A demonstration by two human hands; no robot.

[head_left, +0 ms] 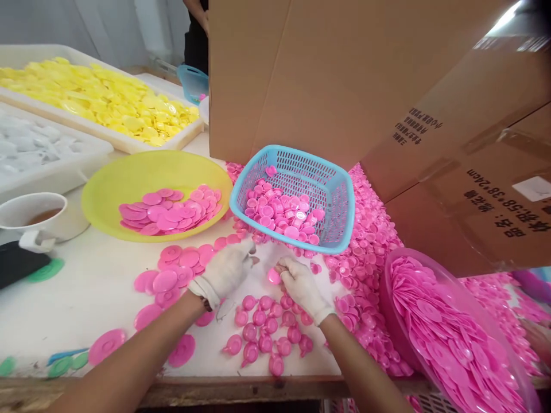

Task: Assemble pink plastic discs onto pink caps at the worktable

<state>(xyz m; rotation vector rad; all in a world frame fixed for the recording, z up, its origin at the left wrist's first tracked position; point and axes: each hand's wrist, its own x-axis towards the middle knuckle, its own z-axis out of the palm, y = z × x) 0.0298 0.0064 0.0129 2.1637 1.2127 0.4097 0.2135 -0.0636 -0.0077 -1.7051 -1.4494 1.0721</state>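
Note:
Both my hands wear white knit gloves and meet at the middle of the white table. My left hand [226, 271] is curled, fingertips pinched toward the right hand. My right hand [303, 285] is closed on a small pink plastic piece [274, 276] held between the two hands. Just below them lies a cluster of small pink cup-shaped parts [264, 335]. Flat pink discs [174, 274] lie left of my left hand. A blue mesh basket [340, 198] of small pink caps sits tilted just beyond my hands.
A yellow-green bowl [107, 189] holds pink discs at left. A pink bowl [391, 287] full of discs sits at right, on a heap of pink caps [370, 252]. Cardboard boxes [327, 74] stand behind. White trays [129, 146] of yellow and clear parts, a cup [21, 212], another person [196, 34] at the back.

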